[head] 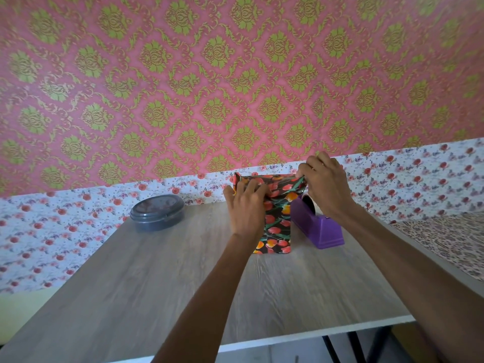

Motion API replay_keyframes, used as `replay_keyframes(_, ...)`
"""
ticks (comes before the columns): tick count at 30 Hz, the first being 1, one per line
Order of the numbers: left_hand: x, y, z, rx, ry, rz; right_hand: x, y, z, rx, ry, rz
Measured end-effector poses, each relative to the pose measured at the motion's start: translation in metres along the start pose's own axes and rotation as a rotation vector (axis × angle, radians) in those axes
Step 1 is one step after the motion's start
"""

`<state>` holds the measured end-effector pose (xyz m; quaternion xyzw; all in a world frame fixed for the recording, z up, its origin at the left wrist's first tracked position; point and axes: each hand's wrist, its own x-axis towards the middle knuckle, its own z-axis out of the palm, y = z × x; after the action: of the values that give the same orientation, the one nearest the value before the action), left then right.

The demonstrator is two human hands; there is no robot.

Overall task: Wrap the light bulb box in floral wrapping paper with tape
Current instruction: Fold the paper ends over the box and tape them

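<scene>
paper folded over a standing box

nearest, a grey wood-grain table (pixel 131 297), pale along its front edge, dark legs below. across it, two bare forearms. left hand (pixel 245 208) on the upper left of the floral wrapping paper (pixel 277 231), fingers bent and pressing a fold against the package, thumb round its left edge. right hand (pixel 327 184) at the top right corner, fingertips curled, pinching the loose paper end. light bulb box hidden inside the dark red-and-orange print, upright mid-table. just beside it on the right, a purple tape dispenser (pixel 324 229), a mark on its top too small to read. well apart on the left, a dark round lidded container (pixel 157 212). behind, white rose-print paper (pixel 52 231); at right, a leopard-print sheet (pixel 440 239); above, pink wallpaper (pixel 209 74) with green damask.
</scene>
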<state>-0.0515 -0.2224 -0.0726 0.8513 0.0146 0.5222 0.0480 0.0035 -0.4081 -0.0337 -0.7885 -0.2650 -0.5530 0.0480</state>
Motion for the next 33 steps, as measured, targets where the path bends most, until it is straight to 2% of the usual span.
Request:
replay_keyframes(6,0.006,0.0,-0.002,0.009,-0.101,-0.008,-0.004,0.002,0.007,-0.006,-0.095,-0.079)
replay_keyframes(11,0.012,0.003,-0.006,0.04,-0.155,-0.024,0.005,0.001,0.01,0.09,0.015,-0.014)
replay_keyframes(14,0.015,0.003,-0.006,0.051,-0.188,-0.015,0.006,0.005,0.014,0.093,0.011,-0.037)
replay_keyframes(20,0.016,0.003,-0.005,0.039,-0.178,-0.02,-0.005,0.022,0.005,0.1,-0.164,-0.234)
replay_keyframes(25,0.017,0.0,-0.001,0.034,-0.139,-0.02,0.01,0.013,-0.01,0.115,-0.52,-0.128)
replay_keyframes(30,0.016,-0.001,0.004,-0.015,-0.09,-0.02,0.044,-0.019,-0.033,0.468,-0.612,0.045)
replay_keyframes(33,0.013,-0.001,0.003,-0.035,-0.114,-0.045,0.048,-0.038,-0.031,0.376,-0.697,0.031)
